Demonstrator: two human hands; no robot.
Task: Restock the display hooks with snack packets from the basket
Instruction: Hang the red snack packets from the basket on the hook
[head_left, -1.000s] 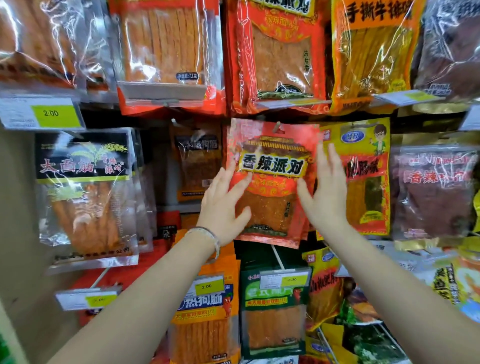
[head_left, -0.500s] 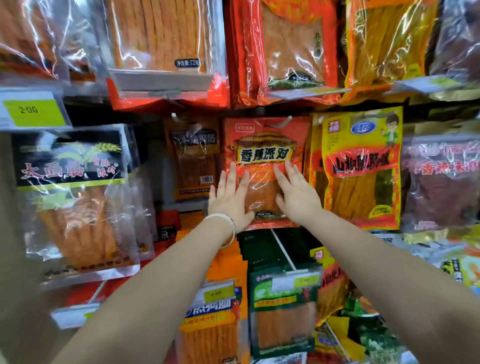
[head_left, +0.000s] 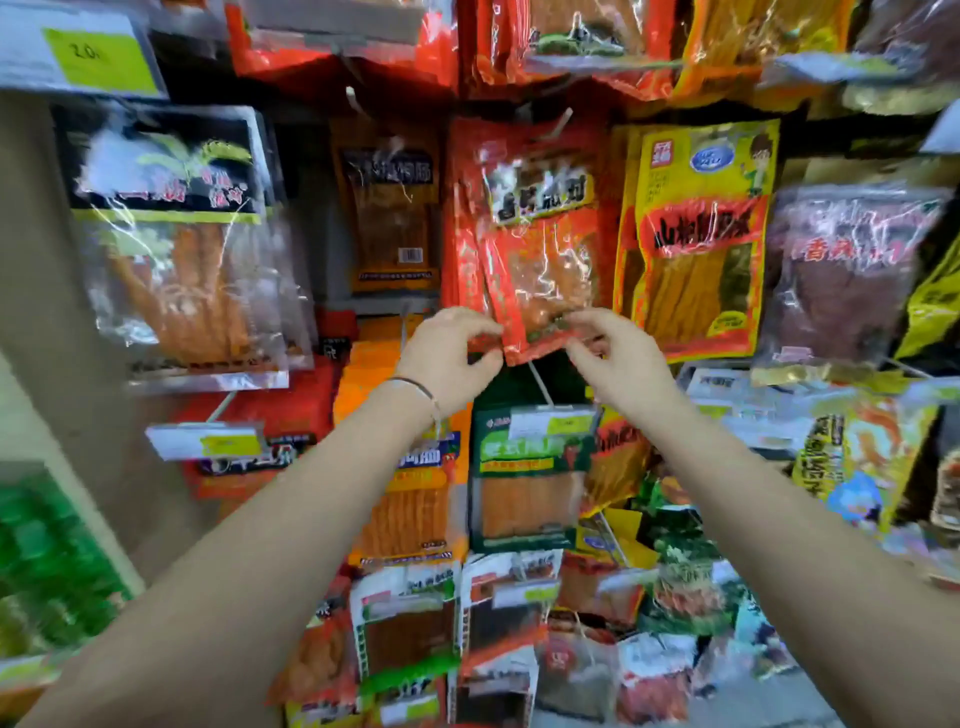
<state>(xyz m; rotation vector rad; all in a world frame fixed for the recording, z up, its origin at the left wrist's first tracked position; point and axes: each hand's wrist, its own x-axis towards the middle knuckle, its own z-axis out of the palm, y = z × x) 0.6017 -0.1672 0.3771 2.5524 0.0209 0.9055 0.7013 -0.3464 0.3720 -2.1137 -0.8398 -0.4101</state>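
Pinches with the left hand (head_left: 447, 349) and the right hand (head_left: 619, 359) the bottom corners of the red packet (head_left: 540, 234), already hanging just left of the yellow packet (head_left: 698, 234); seems to need only straightening, basket unseen.

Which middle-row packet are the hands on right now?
The red packet in the centre, between the dark orange packet and the yellow packet. It alone has the left hand and right hand pinching its bottom edge.
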